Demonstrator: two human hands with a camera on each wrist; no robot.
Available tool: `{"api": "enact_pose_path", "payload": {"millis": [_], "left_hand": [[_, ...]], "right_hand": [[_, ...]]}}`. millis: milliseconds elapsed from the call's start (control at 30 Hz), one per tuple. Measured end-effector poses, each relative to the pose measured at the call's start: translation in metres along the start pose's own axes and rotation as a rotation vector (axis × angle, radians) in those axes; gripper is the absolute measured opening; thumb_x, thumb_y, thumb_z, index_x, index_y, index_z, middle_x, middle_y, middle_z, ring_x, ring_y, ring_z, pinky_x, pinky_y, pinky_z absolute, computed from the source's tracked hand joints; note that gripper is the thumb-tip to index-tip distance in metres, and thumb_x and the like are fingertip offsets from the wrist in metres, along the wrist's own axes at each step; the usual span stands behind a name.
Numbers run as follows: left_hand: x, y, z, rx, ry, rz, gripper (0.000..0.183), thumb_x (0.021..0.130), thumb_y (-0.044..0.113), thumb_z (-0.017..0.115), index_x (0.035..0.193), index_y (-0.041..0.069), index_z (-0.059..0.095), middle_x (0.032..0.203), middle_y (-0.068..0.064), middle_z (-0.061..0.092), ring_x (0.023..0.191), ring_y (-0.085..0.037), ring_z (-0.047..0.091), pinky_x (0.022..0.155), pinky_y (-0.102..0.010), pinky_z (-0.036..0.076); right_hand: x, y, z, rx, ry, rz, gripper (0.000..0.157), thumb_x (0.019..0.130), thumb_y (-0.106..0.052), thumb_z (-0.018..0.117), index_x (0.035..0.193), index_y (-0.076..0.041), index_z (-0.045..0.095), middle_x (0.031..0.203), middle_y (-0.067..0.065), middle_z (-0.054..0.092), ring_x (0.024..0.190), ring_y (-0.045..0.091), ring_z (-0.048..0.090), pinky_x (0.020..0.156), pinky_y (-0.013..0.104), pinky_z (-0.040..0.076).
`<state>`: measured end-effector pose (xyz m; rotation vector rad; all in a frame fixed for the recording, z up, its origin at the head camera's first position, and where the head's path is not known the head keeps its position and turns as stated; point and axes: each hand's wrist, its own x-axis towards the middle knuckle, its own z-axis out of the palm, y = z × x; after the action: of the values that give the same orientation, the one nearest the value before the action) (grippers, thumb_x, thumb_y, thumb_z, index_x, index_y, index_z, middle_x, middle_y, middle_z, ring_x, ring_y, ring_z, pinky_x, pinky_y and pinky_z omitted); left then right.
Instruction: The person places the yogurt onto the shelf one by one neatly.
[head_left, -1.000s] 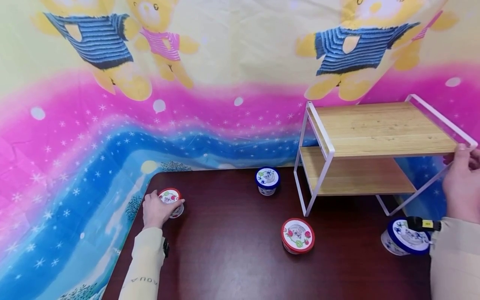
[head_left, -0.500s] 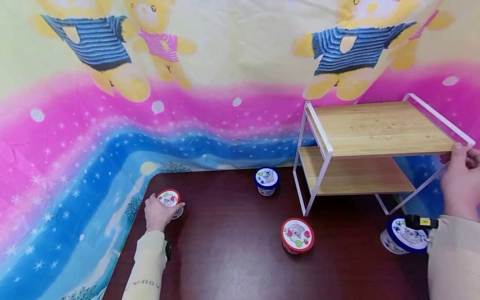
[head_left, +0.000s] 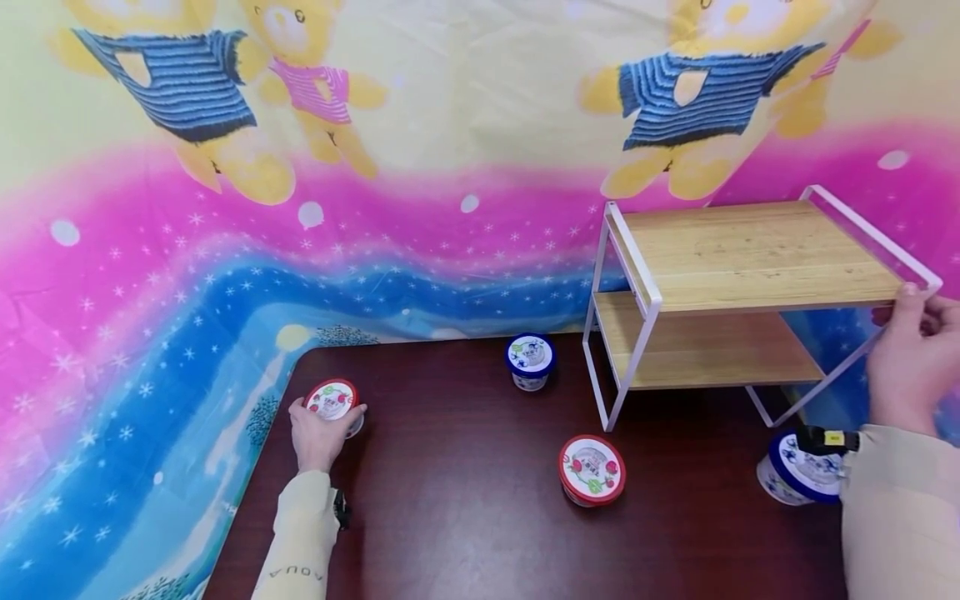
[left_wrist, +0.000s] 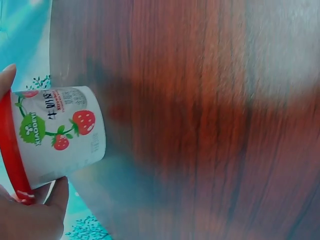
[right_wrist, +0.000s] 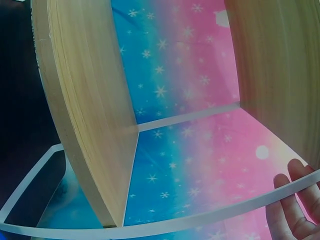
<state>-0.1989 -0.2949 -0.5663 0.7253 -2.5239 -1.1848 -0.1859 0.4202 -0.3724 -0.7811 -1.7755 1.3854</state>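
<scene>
Head view — left hand [head_left: 318, 437] pinches a round, red-lidded white tub [head_left: 334, 405].
Left of the white-framed wooden shelf [head_left: 757, 258], more lid [head_left: 331, 397] now shows — hold likely settled; right hand [head_left: 911, 358] grips the shelf.

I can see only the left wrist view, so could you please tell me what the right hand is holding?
Observer: The right hand holds the wooden shelf at its near right upper corner.
Operator: Thank you; besides the strawberry tub in the left hand, are there other tubs on the table?
Observer: Yes, three: a red-lidded tub, a far blue-lidded tub and a near blue-lidded tub.
</scene>
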Motion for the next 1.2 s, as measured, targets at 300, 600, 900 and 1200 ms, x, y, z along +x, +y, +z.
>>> {"api": "enact_pose_path", "payload": {"millis": [300, 600, 900, 1200], "left_hand": [[-0.002, 0.002, -0.001, -0.016, 0.048, 0.005, 0.102, 0.077, 0.042, 0.089, 0.147, -0.001, 0.027, 0.132, -0.027, 0.043, 0.120, -0.045, 0.044, 0.103, -0.061, 0.042], [-0.002, 0.008, -0.003, -0.017, 0.039, -0.004, 0.105, 0.074, 0.052, 0.087, 0.147, 0.003, 0.029, 0.133, -0.023, 0.047, 0.120, -0.040, 0.046, 0.102, -0.059, 0.043], [-0.001, 0.015, -0.002, -0.025, 0.018, -0.011, 0.113, 0.073, 0.067, 0.082, 0.150, 0.002, 0.031, 0.137, -0.022, 0.048, 0.123, -0.040, 0.046, 0.104, -0.061, 0.042], [0.000, 0.027, 0.002, -0.031, 0.025, 0.067, 0.109, 0.075, 0.060, 0.085, 0.152, 0.003, 0.033, 0.140, -0.020, 0.049, 0.126, -0.038, 0.046, 0.105, -0.062, 0.039]], "right_hand": [[-0.001, -0.001, 0.005, -0.001, 0.019, -0.036, 0.036, 0.104, -0.044, 0.052, 0.133, -0.023, 0.060, 0.097, -0.019, 0.056, 0.086, -0.006, 0.053, 0.073, 0.003, 0.040], [0.002, 0.001, 0.006, 0.006, 0.023, -0.043, 0.036, 0.104, -0.044, 0.053, 0.131, -0.023, 0.061, 0.095, -0.019, 0.058, 0.084, -0.006, 0.054, 0.074, 0.004, 0.041], [0.000, -0.003, 0.004, 0.009, 0.019, -0.014, 0.036, 0.104, -0.044, 0.051, 0.133, -0.024, 0.060, 0.098, -0.019, 0.057, 0.087, -0.006, 0.054, 0.075, 0.004, 0.041], [0.000, -0.002, 0.001, 0.010, 0.015, 0.001, 0.036, 0.105, -0.043, 0.051, 0.134, -0.025, 0.060, 0.099, -0.019, 0.057, 0.089, -0.006, 0.053, 0.074, 0.003, 0.040]]}}
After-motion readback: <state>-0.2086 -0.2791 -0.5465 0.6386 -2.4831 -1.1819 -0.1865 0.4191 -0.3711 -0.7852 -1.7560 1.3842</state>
